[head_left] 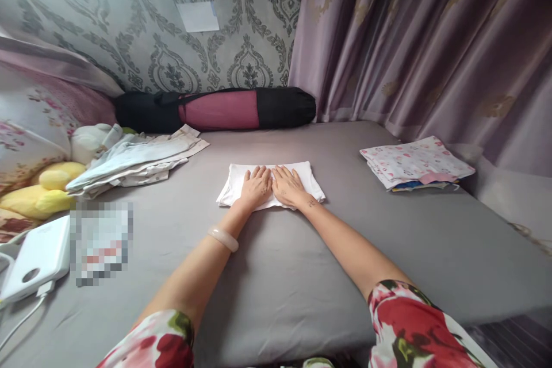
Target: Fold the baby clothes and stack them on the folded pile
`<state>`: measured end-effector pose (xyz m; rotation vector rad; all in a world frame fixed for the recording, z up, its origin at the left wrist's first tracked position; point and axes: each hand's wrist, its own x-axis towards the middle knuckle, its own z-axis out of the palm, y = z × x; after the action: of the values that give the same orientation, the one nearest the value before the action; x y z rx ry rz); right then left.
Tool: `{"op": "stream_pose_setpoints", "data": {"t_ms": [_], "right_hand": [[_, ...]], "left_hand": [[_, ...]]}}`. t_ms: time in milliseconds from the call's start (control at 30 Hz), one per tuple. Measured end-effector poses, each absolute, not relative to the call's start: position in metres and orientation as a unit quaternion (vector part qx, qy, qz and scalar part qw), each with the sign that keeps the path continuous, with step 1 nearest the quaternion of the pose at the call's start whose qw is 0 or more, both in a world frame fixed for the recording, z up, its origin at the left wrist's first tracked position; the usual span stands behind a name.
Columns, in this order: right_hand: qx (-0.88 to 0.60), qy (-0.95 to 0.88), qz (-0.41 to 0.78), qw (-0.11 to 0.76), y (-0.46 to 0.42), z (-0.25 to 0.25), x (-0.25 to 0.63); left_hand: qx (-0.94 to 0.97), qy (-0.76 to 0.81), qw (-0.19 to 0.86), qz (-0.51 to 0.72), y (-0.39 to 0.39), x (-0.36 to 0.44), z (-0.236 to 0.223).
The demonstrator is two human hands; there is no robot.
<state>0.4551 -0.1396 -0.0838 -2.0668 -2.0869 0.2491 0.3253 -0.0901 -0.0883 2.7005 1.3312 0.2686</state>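
A white folded cloth [302, 175], perhaps a garment, lies flat on the grey bed sheet [276, 264] in front of me. My left hand [257, 187] rests palm down on its middle, fingers stretched out and pointing away from me. Beside it, almost touching, my right hand [287, 186] lies flat on the same cloth with its fingers extended. Neither hand grips the fabric. The palms and the part of the cloth beneath them are hidden.
Folded light clothes [138, 158] lie at the left, near yellow plush toys [56, 187]. A white power bank [38, 256] with a cable sits front left. Folded patterned clothes [416, 164] are at the right. A black and maroon roll bag [219, 109] lies along the wall.
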Motion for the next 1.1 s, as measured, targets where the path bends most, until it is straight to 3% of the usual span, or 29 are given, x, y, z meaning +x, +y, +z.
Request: {"op": "stream_pose_setpoints", "data": {"t_ms": [1100], "right_hand": [[-0.783, -0.614, 0.027, 0.097, -0.145, -0.086, 0.489]], "left_hand": [[0.865, 0.487, 0.006, 0.118, -0.068, 0.265, -0.09]]}}
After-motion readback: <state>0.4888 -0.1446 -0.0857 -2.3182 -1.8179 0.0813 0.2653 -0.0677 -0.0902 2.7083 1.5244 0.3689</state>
